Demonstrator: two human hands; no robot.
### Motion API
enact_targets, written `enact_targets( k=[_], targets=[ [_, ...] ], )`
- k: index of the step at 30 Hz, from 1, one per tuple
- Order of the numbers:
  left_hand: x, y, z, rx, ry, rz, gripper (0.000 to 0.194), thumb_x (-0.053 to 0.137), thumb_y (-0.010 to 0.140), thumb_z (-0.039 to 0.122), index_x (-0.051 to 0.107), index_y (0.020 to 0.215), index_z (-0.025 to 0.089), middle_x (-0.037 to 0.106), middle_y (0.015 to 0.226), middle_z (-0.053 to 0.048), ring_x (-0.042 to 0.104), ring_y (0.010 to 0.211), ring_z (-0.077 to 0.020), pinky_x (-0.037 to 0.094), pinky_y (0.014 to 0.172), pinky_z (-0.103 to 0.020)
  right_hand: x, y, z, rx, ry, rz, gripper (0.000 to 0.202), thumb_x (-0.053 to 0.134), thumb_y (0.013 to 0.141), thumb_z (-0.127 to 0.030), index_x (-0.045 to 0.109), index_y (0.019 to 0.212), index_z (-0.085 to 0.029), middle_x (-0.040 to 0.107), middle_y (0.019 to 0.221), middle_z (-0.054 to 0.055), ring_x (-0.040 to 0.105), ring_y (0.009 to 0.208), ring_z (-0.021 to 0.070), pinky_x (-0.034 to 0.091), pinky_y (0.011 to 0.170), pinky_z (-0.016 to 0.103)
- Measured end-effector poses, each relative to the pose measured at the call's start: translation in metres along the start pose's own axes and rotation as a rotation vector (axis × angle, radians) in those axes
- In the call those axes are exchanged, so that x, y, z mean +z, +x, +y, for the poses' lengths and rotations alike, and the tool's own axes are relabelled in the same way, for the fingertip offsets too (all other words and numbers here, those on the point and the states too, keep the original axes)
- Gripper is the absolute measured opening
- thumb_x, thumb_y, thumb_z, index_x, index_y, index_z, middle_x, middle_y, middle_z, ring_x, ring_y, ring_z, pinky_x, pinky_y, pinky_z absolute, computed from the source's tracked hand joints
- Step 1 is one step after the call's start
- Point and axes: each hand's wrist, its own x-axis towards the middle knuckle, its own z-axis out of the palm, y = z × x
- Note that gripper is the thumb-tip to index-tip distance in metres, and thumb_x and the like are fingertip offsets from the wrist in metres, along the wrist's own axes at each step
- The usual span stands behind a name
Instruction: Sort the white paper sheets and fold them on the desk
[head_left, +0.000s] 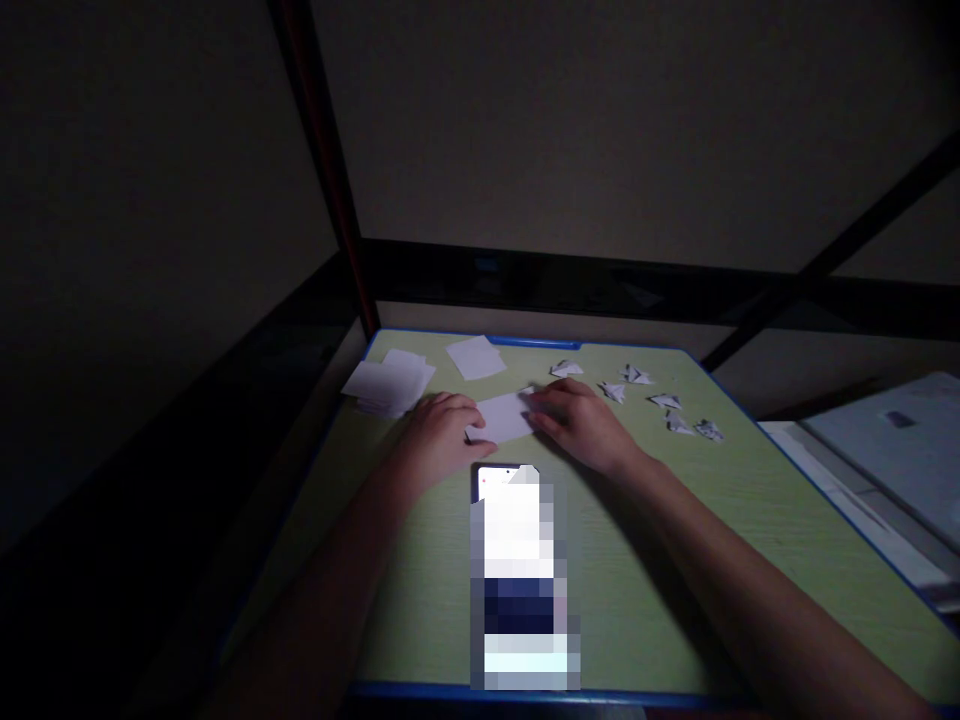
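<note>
A sheet of white paper point(501, 418), wider than it is deep, lies on the green table between my two hands. It looks folded over, with a small piece sticking up at its far right corner. My left hand point(444, 435) grips its left end, thumb at the near edge and fingers curled over the far side. At the right end, my right hand point(581, 420) pinches the paper between thumb and fingers. Just nearer to me lies a phone point(517, 570) with a lit screen, mostly blurred out.
Loose white sheets point(386, 385) are piled at the far left, with more square sheets point(477, 358) at the back. Several small folded paper pieces point(613, 391) lie at the far right. The table point(420, 600) has a blue rim. Beside it on the right is a pale flat object point(892, 450).
</note>
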Motion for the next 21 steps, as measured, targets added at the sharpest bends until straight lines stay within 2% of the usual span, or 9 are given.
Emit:
enact_targets(
  k=[3, 5, 9, 14, 18, 21],
  targets=[
    [-0.001, 0.000, 0.002, -0.007, 0.004, -0.017, 0.023, 0.078, 0.069, 0.030, 0.072, 0.088, 0.019, 0.070, 0.107, -0.006, 0.061, 0.101, -0.0240, 0.047, 0.092, -0.038, -0.009, -0.002, 0.006, -0.256, 0.029, -0.095, 0.026, 0.062, 0.086, -0.030, 0.073, 0.107, -0.019, 0.067, 0.112, 0.012, 0.061, 0.106, 0.0239, 0.047, 0.096, 0.036],
    [-0.002, 0.000, 0.002, -0.005, 0.005, -0.028, 0.023, 0.077, 0.069, 0.029, 0.072, 0.090, 0.019, 0.069, 0.109, -0.006, 0.061, 0.102, -0.0240, 0.046, 0.093, -0.038, -0.013, -0.002, 0.008, -0.333, 0.016, -0.147, 0.025, 0.063, 0.085, -0.026, 0.074, 0.106, -0.018, 0.068, 0.112, 0.012, 0.062, 0.106, 0.0244, 0.048, 0.095, 0.037],
    [-0.002, -0.001, 0.002, 0.007, 0.002, -0.037, 0.021, 0.075, 0.070, 0.027, 0.071, 0.090, 0.020, 0.069, 0.108, -0.005, 0.061, 0.102, -0.0234, 0.046, 0.092, -0.037, -0.018, 0.003, 0.007, -0.391, -0.038, -0.189, 0.024, 0.061, 0.086, -0.025, 0.074, 0.105, -0.020, 0.070, 0.106, 0.011, 0.065, 0.097, 0.0231, 0.050, 0.090, 0.037],
    [-0.001, -0.001, 0.001, 0.024, -0.010, 0.008, 0.013, 0.070, 0.075, 0.025, 0.071, 0.086, 0.020, 0.071, 0.104, -0.006, 0.062, 0.099, -0.0234, 0.048, 0.090, -0.037, -0.021, 0.007, 0.005, -0.419, -0.095, -0.220, 0.022, 0.057, 0.088, -0.026, 0.075, 0.101, -0.024, 0.070, 0.099, 0.006, 0.065, 0.088, 0.0221, 0.050, 0.082, 0.038],
    [-0.002, 0.002, 0.001, 0.025, -0.012, -0.001, 0.007, 0.066, 0.079, 0.023, 0.072, 0.082, 0.021, 0.072, 0.099, -0.005, 0.063, 0.096, -0.0232, 0.048, 0.089, -0.037, -0.021, 0.005, 0.006, -0.426, -0.134, -0.223, 0.027, 0.049, 0.092, -0.030, 0.073, 0.100, -0.023, 0.068, 0.100, 0.006, 0.063, 0.089, 0.0216, 0.048, 0.083, 0.037],
    [-0.002, 0.004, 0.001, 0.039, -0.022, -0.025, 0.014, 0.060, 0.085, 0.022, 0.072, 0.079, 0.021, 0.073, 0.092, -0.005, 0.064, 0.093, -0.0225, 0.048, 0.087, -0.037, -0.020, 0.002, 0.005, -0.417, -0.176, -0.202, 0.029, 0.045, 0.093, -0.029, 0.071, 0.099, -0.019, 0.067, 0.095, 0.008, 0.062, 0.085, 0.0217, 0.047, 0.082, 0.038]
  ],
)
